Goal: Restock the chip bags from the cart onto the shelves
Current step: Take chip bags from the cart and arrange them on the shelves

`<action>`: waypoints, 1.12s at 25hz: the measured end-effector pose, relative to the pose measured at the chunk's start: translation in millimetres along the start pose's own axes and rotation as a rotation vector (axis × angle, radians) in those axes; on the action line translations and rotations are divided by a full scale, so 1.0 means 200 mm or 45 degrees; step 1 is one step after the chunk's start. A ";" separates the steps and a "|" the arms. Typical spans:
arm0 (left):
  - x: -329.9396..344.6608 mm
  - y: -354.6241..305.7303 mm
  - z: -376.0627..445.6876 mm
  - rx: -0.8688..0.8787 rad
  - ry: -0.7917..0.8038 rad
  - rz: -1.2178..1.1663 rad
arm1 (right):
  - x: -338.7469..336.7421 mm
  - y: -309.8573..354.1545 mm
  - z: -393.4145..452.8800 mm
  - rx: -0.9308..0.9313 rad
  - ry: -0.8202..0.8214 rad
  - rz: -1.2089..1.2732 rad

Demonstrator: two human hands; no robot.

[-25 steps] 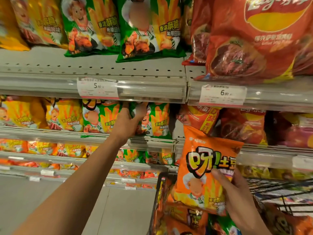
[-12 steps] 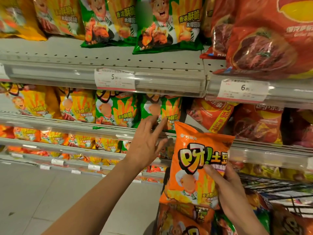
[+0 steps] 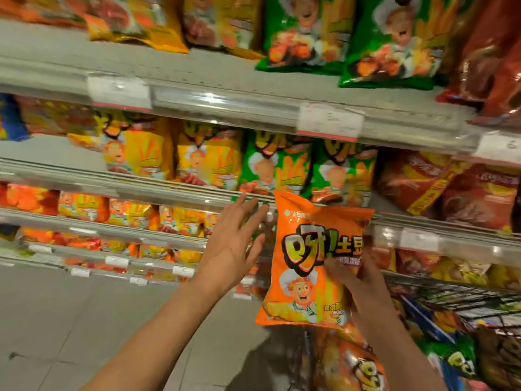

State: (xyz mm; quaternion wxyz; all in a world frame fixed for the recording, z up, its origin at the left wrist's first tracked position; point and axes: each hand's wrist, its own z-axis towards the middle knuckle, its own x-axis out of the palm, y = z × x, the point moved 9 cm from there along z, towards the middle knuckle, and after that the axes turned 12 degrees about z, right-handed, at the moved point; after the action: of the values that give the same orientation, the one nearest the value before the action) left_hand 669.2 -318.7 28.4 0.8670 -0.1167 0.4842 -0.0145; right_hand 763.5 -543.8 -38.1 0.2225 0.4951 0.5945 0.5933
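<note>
- A shop aisle with grey metal shelves (image 3: 225,77) running in tiers across the far side, and a pale tiled floor (image 3: 56,320) at the near left.
- The top tier carries yellow bags at the left, green bags (image 3: 307,32) in the middle and dark red bags (image 3: 490,52) at the far right.
- White price tags (image 3: 329,121) sit in the clear strip along the front edge of that shelf; their print is too blurred to read.
- The tier below holds yellow bags (image 3: 138,153) at the left, then green ones (image 3: 276,165), then red bags (image 3: 465,190) to the right.
- Lower tiers at the left show more yellow and orange packs, blurred.
- The right hand (image 3: 363,280) holds an orange chip bag (image 3: 310,261) upright in front of the shelves, with its fingers curled round the bag's right edge and thumb on its front.
- The bag's top corner overlaps the lower edge of the green bags on the second tier.
- The left hand (image 3: 234,244) is just left of the orange bag, palm toward it, fingers straight and spread, gripping nothing; whether it touches the bag cannot be told.
- At the near right is a wire cart (image 3: 465,297) with more chip bags (image 3: 355,362) inside, orange ones directly under the held bag.
</note>
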 end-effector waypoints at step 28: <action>-0.97 2.41 -0.37 -0.637 0.156 -0.290 | 2.72 -0.35 0.84 -0.170 0.184 -0.125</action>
State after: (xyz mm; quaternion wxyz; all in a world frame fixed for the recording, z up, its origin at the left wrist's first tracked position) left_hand 461.4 162.9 49.8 0.7731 -0.3795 0.5082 0.0012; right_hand 660.3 16.3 39.2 0.2402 0.4054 0.5917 0.6541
